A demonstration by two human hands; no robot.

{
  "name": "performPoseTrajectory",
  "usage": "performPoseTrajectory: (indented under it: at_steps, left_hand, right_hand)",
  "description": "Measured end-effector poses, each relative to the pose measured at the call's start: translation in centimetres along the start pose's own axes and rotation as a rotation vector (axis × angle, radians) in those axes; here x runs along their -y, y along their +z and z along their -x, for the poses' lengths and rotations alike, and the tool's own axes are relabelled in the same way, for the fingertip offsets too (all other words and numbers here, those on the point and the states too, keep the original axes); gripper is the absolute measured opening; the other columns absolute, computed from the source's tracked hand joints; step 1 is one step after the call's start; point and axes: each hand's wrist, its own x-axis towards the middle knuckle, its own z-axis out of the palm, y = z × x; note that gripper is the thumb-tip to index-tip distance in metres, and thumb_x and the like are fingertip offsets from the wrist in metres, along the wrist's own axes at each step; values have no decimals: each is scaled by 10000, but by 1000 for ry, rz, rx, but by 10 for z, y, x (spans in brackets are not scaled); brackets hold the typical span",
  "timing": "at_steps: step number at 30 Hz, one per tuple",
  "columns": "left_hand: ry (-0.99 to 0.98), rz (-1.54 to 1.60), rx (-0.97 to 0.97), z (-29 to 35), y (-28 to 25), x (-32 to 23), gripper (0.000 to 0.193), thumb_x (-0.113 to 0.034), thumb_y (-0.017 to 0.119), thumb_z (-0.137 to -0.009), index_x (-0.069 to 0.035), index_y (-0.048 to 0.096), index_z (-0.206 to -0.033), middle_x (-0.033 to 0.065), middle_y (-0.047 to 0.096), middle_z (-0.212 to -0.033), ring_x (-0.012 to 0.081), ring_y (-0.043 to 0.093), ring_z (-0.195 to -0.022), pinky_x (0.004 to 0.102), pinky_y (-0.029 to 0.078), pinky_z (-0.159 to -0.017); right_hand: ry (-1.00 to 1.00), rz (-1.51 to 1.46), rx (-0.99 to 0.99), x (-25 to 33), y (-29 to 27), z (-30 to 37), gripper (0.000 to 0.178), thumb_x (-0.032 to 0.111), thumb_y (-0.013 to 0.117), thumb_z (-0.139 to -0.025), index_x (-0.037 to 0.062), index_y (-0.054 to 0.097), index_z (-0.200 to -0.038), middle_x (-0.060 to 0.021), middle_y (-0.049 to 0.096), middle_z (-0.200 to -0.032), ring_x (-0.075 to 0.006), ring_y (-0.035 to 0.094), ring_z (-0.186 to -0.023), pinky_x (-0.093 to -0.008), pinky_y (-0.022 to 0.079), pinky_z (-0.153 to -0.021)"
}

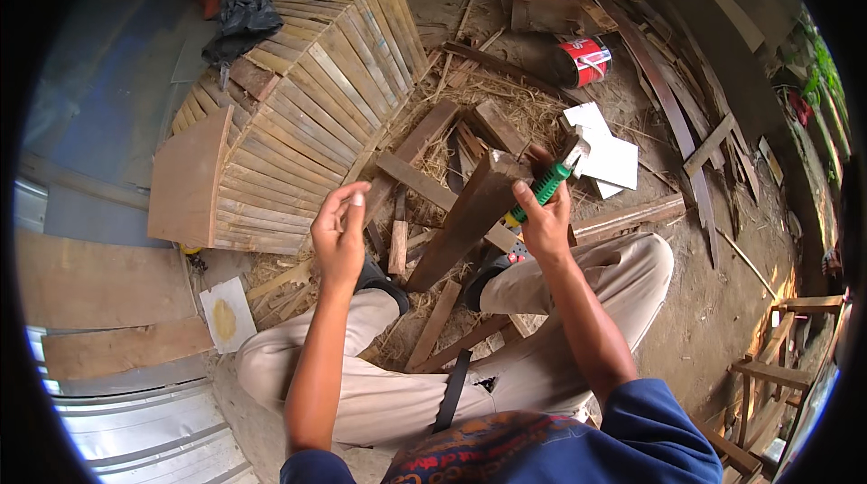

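Note:
My right hand (547,224) grips a hammer (549,182) by its green and yellow handle. Its metal head points up and away from me, over the white pieces. Between my knees a thick dark wooden post (470,218) leans up toward my right hand, its upper end close to the hammer. My left hand (337,245) is raised left of the post, not touching it. Its fingers are bent and the thumb tip is close to the index fingertip; anything pinched there is too small to make out. A wooden bar (417,180) crosses behind the post.
A large slatted wooden structure (316,105) stands at left with a black plastic bag (244,22) on it. White flat pieces (610,159) and a red can (584,62) lie beyond my right hand. Long boards (664,91) lie at far right; straw and offcuts cover the ground.

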Motion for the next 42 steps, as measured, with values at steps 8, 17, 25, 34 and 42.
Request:
performPoseTrajectory:
  at_steps: [8,17,25,34,42]
  left_hand:
    - [409,-280,324,0,57,-104,319,-118,676,-909,9,669,-1201,137,670,-1179,246,637,-1116,345,483,-979]
    - [-143,16,-117,17,31,-54,511,-434,331,-1094,-8,611,-1131,101,622,-1101,190,557,-1034,349,440,-945]
    - [-340,574,-289,-2,-39,-14,722,-659,330,-1014,-25,620,-828,104,634,-701,212,622,-622,319,518,-605]
    - [-315,748,389,1,-80,-13,809,-744,271,-990,-16,605,-874,114,647,-705,171,600,-554,275,502,-566]
    - [-222,779,417,15,-72,-21,801,-655,275,-1038,44,660,-980,200,675,-1061,216,675,-866,333,546,-836]
  right_hand:
    - [-120,123,188,14,58,27,701,122,774,-903,-13,388,-1472,-120,549,-1334,-189,532,-1241,-347,450,-1037]
    - [18,13,326,26,125,66,560,92,770,-899,-25,477,-1362,-110,590,-1279,-177,574,-1175,-326,470,-996]
    - [225,150,492,42,124,72,422,20,671,-930,-26,507,-1317,-66,596,-1091,-143,578,-999,-304,498,-867]
    - [215,134,496,11,137,86,504,157,707,-963,-44,515,-1383,-134,640,-1208,-157,629,-1032,-319,515,-923]
    - [175,149,674,-44,145,105,646,243,639,-1010,-58,363,-1510,-192,482,-1494,-226,441,-1370,-382,318,-1149]
